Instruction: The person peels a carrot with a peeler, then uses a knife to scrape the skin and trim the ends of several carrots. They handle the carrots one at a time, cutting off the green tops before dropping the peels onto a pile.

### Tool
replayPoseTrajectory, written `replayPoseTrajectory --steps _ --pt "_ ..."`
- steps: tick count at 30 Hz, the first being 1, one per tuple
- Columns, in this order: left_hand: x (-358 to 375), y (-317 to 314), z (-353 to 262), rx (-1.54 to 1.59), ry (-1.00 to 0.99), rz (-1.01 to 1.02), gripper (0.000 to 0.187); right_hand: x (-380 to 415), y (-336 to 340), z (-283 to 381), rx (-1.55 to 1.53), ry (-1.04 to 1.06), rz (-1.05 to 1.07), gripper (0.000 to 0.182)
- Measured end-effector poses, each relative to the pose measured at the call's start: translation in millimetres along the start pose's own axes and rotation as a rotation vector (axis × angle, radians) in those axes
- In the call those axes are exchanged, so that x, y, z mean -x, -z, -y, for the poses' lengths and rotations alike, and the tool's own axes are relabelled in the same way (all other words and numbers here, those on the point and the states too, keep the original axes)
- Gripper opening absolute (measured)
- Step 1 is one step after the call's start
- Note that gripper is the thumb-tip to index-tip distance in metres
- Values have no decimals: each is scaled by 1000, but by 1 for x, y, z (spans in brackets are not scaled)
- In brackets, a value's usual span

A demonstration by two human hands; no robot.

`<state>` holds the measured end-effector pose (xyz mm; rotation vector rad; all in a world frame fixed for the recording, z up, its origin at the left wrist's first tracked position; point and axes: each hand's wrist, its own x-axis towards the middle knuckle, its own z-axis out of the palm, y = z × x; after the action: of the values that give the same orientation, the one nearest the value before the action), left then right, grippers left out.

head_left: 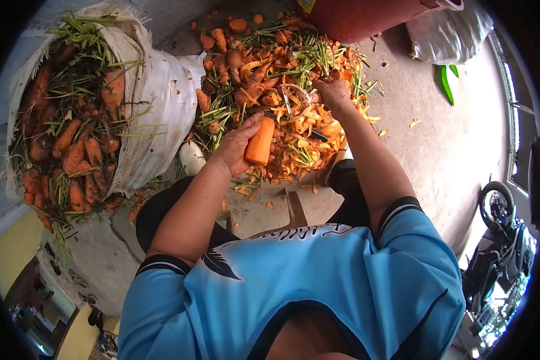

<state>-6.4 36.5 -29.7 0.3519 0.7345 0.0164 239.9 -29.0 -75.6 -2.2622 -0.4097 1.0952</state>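
Wrapped round a smooth, peeled orange carrot (pixel 260 141), my left hand (pixel 240 144) is closed, with a dark patch at the carrot's upper end. My right hand (pixel 332 94) is at the right part of the pile, fingers curled down; what they hold is hidden. Just left of it, a pale, thin-framed tool (pixel 288 101) lies against a carrot. Orange peelings (pixel 291 159), green stems (pixel 321 54) and carrots are heaped under and around both hands. A small black object (pixel 319 136) pokes out of the peelings below my right hand.
A white woven sack (pixel 165 102) full of unpeeled, dirty carrots (pixel 75 147) leans at the left. Behind the pile stands a red tub (pixel 360 18), beside another white sack (pixel 450 36). Green leaves (pixel 446 85) lie on the concrete floor (pixel 426 138). A motorcycle (pixel 501 252) is at the right.
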Motion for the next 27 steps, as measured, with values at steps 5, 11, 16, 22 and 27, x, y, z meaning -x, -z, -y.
replayPoseTrajectory --steps 5,11,16,22,27 --pt "-3 5 3 1 2 -153 34 27 -15 22 35 52 160 28" --pt "-11 14 18 52 24 -108 28 61 -36 35 452 297 59 34" --pt "7 13 11 12 101 -208 30 26 -2 23 346 213 -259 33" --pt "17 3 9 94 115 -315 30 65 -14 45 166 103 45 33" --pt "29 -12 10 173 63 -282 24 79 -21 35 269 190 70 37"
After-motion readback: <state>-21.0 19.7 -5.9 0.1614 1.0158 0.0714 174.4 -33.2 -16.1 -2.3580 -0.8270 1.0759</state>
